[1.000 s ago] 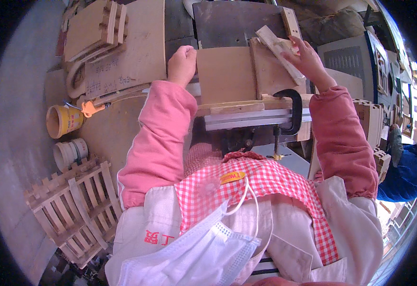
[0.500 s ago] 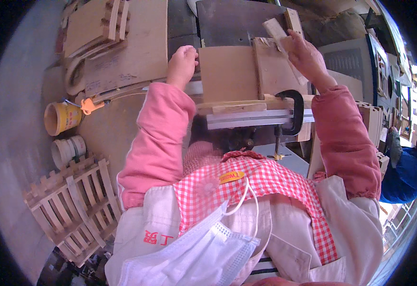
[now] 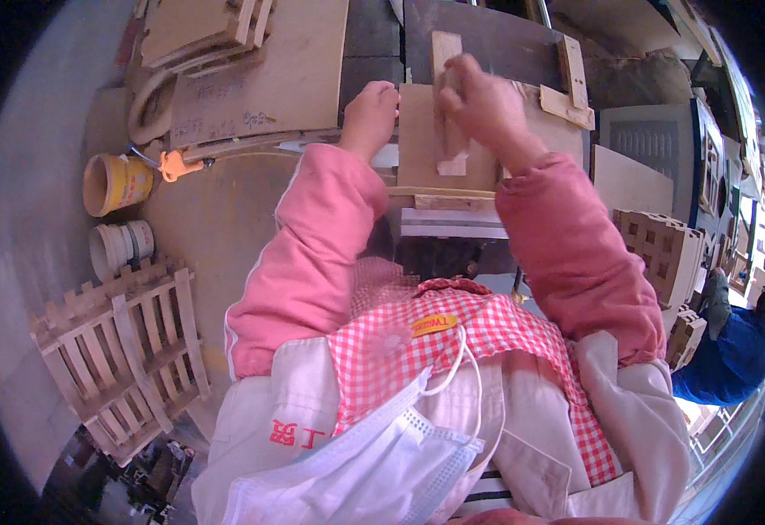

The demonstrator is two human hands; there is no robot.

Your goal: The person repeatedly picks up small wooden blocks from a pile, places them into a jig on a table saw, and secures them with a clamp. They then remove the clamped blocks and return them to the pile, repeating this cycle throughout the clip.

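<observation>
My right hand (image 3: 492, 109), slightly blurred, grips a pale flat wooden strip (image 3: 445, 54). The strip stands roughly lengthwise away from me over a brown board (image 3: 417, 144) on the dark machine table (image 3: 496, 35). Close to that board's left edge is my left hand (image 3: 371, 121), its fingers curled in; whatever they hold, if anything, is hidden. A wooden batten (image 3: 452, 202) and a metal rail (image 3: 452, 225) run across the near side of the board. My right sleeve covers most of the black clamp on the rail.
Stacked boards (image 3: 199, 26) lie on a large panel (image 3: 260, 105) at the far left. An orange air gun (image 3: 175, 166) hangs by a yellow bucket (image 3: 120, 184) and a white bucket (image 3: 122, 247). A slatted pallet (image 3: 129, 350) stands lower left; slotted wooden pieces (image 3: 662, 249) are stacked right.
My right hand has carried the wooden strip leftward over the brown board and turned it more upright in view. My left hand stays curled near the board's left edge. The view has shifted slightly.
</observation>
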